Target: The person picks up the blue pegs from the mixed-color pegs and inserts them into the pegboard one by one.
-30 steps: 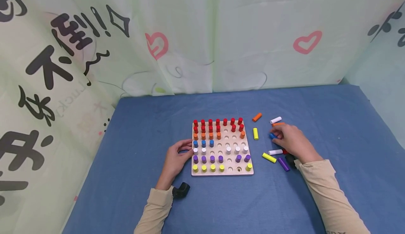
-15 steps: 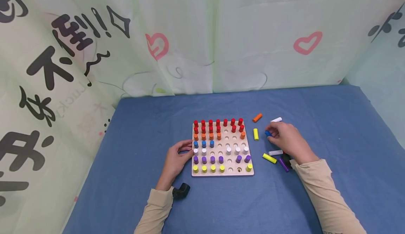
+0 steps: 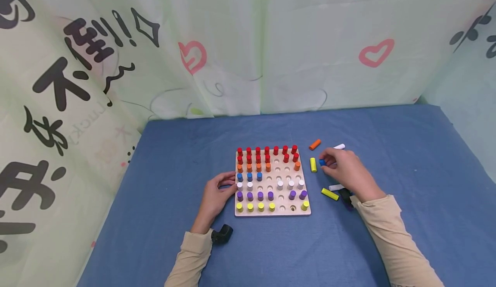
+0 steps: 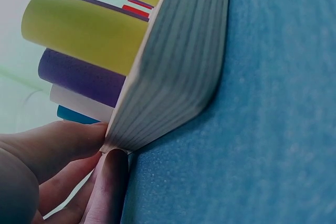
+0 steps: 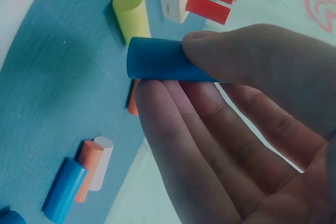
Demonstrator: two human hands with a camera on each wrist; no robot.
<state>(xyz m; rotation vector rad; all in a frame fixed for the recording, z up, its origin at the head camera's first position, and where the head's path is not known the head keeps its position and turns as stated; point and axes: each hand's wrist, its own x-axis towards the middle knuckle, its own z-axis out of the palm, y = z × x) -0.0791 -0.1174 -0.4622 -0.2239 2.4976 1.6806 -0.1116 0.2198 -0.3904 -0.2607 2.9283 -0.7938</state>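
Observation:
My right hand pinches a blue peg between thumb and fingertips, just right of a loose yellow peg. In the right wrist view the blue peg lies crosswise under the thumb, above the table. My left hand holds the left edge of a wooden pegboard, thumb at the top edge and a finger against the side in the left wrist view. Rows of red, orange, blue, white, purple and yellow pegs stand in the board. Bare holes show mostly in its middle and right part.
Loose pegs lie right of the board: an orange peg, a white peg, and a yellow peg nearer the front. Another blue peg rests beside an orange one in the right wrist view. A patterned curtain hangs behind the blue-covered table.
My right hand has lifted the blue peg from among the loose pegs and carried it left, towards the board. My left hand stays at the board's edge.

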